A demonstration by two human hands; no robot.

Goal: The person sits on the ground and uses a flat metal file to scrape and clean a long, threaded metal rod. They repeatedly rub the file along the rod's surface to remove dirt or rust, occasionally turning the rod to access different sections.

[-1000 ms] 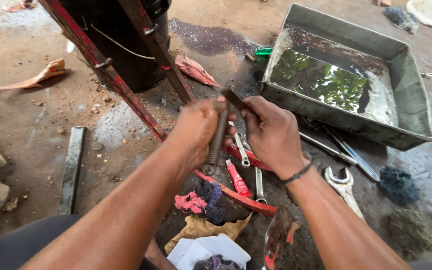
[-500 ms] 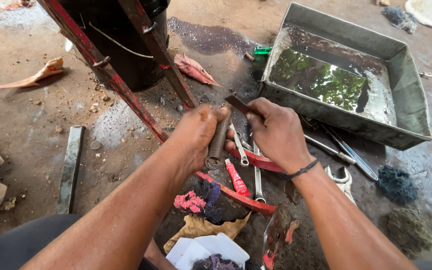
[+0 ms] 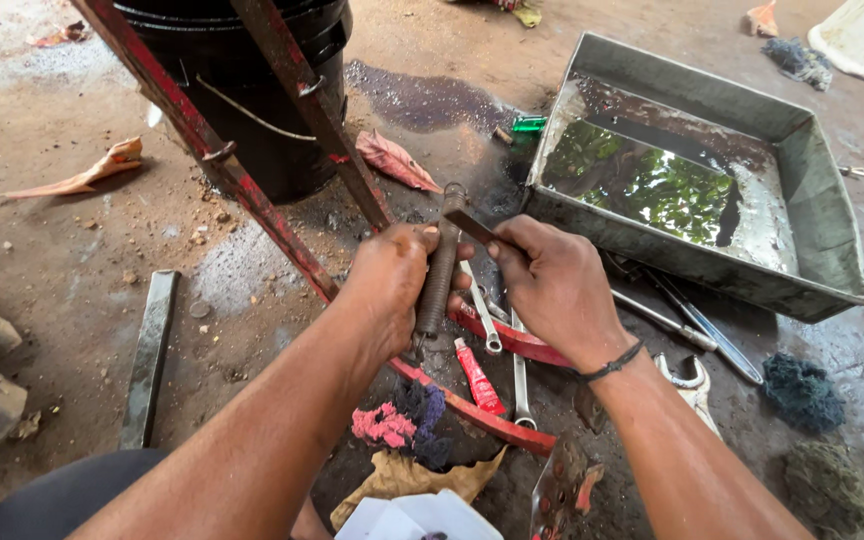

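I see a dull, ribbed metal spring (image 3: 440, 275), grimy and matt. The far-right tray (image 3: 824, 205) is grey sheet metal holding glossy liquid. Near wrenches (image 3: 518, 385) are bare steel, the frame (image 3: 202, 135) chipped red-painted metal, the bucket (image 3: 262, 130) smooth black plastic, the rags (image 3: 397, 420) frayed cloth.

Even, diffuse daylight; soft shadows. Sky glare and tree reflection on liquid in grey rectangular metal tray (image 3: 820, 215). Sharp focus; edges bowed.

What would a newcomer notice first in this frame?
At centre, the left hand grips a dark ribbed rod upright while the right hand presses a flat tool against it. At upper right, a metal tray holds liquid mirroring green leaves. Red frame bars slant across the upper left.
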